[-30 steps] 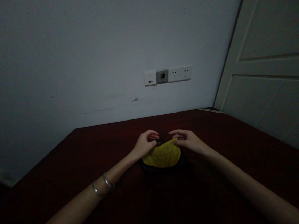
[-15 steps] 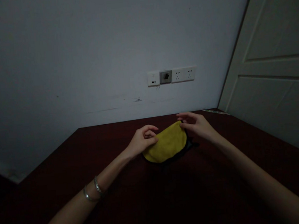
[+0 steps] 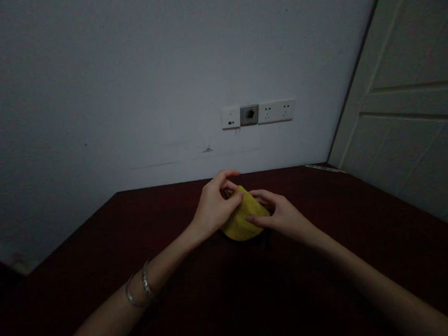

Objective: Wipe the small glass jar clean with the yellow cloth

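Observation:
A yellow cloth eye mask (image 3: 241, 223) with dark edging is bunched up between my hands, low over the dark red table. My left hand (image 3: 216, 205) pinches its upper left part, thumb in front and fingers behind. On the other side my right hand (image 3: 277, 215) is closed on its right part, with the thumb laid across the yellow face. The cloth hides some fingertips of both hands. A dark bit, too dim to make out, hangs below the right side of the mask.
The dark red tabletop (image 3: 154, 221) meets a pale wall (image 3: 142, 91) at the back. White sockets (image 3: 276, 111) and a grey switch plate (image 3: 249, 115) are set in that wall. A panelled door (image 3: 410, 99) stands at right, near a thin patterned strip (image 3: 324, 168).
The mask was spread wide and is now narrower and folded upward. My right hand has moved left and down, close to the left hand, which has shifted slightly up.

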Available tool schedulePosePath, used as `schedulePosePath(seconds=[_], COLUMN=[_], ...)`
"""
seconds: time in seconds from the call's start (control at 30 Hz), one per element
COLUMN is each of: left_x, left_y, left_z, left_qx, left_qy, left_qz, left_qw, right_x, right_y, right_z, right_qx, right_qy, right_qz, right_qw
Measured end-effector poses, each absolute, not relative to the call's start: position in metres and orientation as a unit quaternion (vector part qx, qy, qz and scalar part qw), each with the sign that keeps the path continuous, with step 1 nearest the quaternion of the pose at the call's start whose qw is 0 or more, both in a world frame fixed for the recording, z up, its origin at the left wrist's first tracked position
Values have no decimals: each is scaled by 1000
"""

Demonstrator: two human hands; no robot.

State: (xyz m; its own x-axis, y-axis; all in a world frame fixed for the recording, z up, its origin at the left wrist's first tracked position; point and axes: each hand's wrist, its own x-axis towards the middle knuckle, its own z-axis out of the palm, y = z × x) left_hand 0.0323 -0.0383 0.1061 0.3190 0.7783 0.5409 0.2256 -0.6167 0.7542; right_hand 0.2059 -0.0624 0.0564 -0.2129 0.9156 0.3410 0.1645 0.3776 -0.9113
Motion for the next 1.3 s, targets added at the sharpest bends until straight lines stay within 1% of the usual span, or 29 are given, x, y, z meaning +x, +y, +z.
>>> schedulePosePath(seconds=[0.07, 0.2, 0.27, 0.33, 0.43, 0.47, 0.53, 0.63, 0.8, 0.87, 0.97, 1.03, 1.17, 1.3], left_x=[32, 28, 26, 25, 23, 22, 21, 20, 27, 31, 34, 34, 30, 22], left_y=[-36, -24, -15, -6, 2, 4, 6, 9, 23, 28, 30, 30, 35, 49], left_z=[106, 111, 115, 116, 116, 115, 113, 108, 95, 91, 88, 87, 83, 73], left_qx=[767, 766, 753, 731, 699, 693, 688, 681, 643, 611, 559, 538, 518, 438], left_qy=[329, 330, 318, 299, 243, 228, 219, 234, 252, 255, 247, 241, 260, 295], left_qz=[477, 509, 520, 509, 447, 416, 367, 358, 435, 477, 528, 545, 540, 483], left_qw=[275, 210, 249, 342, 503, 542, 587, 595, 578, 578, 590, 596, 611, 699], right_x=[210, 224, 230, 235, 239, 239, 240, 237, 232, 231, 229, 225, 219, 223], right_y=[-57, -47, -43, -39, -33, -32, -28, -24, -18, -15, -6, 1, 13, 17], right_z=[60, 78, 91, 103, 119, 122, 127, 127, 115, 110, 103, 98, 87, 84], right_qx=[-427, -458, -451, -435, -421, -421, -423, -430, -431, -420, -421, -416, -394, -385], right_qy=[-687, -712, -720, -723, -719, -715, -707, -705, -726, -722, -679, -660, -681, -708], right_qz=[349, 295, 288, 291, 298, 298, 294, 267, 150, 171, 277, 320, 299, 252], right_qw=[472, 443, 443, 451, 465, 472, 485, 496, 514, 522, 534, 537, 540, 536])
